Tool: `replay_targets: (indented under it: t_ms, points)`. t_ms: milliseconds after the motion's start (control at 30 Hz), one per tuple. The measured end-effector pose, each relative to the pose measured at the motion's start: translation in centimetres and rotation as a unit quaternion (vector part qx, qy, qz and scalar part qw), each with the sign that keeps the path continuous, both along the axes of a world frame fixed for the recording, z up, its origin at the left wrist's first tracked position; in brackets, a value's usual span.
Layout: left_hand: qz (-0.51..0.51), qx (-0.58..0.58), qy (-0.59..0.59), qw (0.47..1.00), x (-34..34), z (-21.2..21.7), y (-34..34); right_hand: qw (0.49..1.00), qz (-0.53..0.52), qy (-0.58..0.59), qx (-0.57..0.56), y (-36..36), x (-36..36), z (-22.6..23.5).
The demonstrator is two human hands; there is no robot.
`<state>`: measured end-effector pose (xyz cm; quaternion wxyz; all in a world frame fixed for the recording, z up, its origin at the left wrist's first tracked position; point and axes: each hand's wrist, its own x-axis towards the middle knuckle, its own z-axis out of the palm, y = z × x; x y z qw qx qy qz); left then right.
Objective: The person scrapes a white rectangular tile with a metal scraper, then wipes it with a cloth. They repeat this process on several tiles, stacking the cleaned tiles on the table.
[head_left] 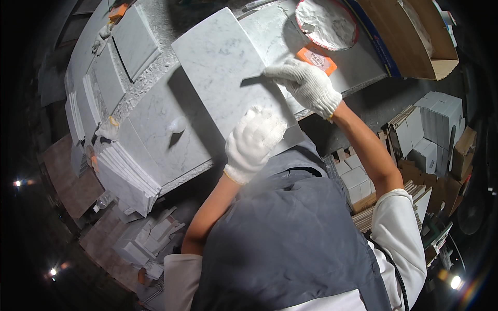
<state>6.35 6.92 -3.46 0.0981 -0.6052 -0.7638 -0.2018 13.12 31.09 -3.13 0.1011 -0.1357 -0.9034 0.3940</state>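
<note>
A pale grey-veined marble slab (218,57) lies in front of me, and its wide shadow falls on the surface to its left. My left hand (254,140), in a white knit glove, rests on the slab's near end with its fingers laid against the face. My right hand (306,87), also gloved, is closed around a scraper with a dark flat blade (252,81). The blade points left over the slab's right part; whether it touches the stone I cannot tell. Beyond the right hand are an orange printed packet (317,58) and a red-rimmed tub (357,37) of white paste or powder.
More marble pieces (136,39) cover the worktop on the left, with a stack of thin slabs (127,176) at its near corner. A small whitish translucent object (177,124) lies left of the main slab. Cardboard boxes (441,67) and white stacked blocks (441,111) stand to the right.
</note>
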Motion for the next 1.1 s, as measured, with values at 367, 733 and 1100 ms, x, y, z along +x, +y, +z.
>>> replay_targets:
  t_ms: [367, 733, 1100]
  points:
    - [-0.009, -0.014, 0.031, 0.999, -0.1, 0.3, 0.1, 0.999, -0.008, 0.010, -0.035, -0.6, 0.5, 0.2]
    - [0.011, -0.021, 0.042, 0.999, 0.0, -0.3, -0.4, 0.997, 0.024, -0.067, -0.031, -0.1, 0.6, 0.6]
    - [-0.029, 0.001, -0.041, 0.999, -0.3, 1.5, 0.5, 0.999, 0.030, 0.030, 0.003, 0.5, 0.8, -0.3]
